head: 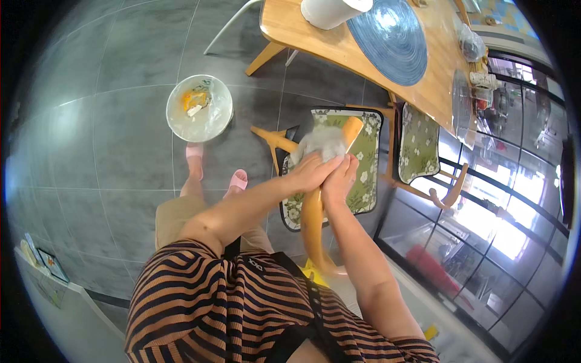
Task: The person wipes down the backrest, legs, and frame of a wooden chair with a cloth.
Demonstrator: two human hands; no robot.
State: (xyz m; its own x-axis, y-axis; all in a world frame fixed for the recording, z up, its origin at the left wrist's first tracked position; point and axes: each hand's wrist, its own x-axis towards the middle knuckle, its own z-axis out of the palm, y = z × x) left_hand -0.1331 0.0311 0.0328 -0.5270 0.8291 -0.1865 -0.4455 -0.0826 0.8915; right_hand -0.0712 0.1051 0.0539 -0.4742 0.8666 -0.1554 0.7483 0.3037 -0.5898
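Observation:
A damp-looking grey cloth [321, 143], blurred, is wrapped over the curved wooden top rail [312, 222] of a chair. My left hand [313, 173] presses the cloth onto the rail. Close against it, my right hand [339, 181] grips the rail's right side just below the cloth, its palm side hidden. Under both hands lies the chair's green floral seat cushion [365, 181] with dark piping. One end of the rail sticks out beyond the cloth, and the other curves back toward my striped shirt.
A white lined bin [199, 136] holding some scraps stands on the grey tiled floor [131, 149], near my pink slippers. Ahead is a wooden table [308, 43] with a blue round placemat [390, 41] and white container [327, 13]. Another cushioned chair [417, 145] stands beside glass panels [481, 218].

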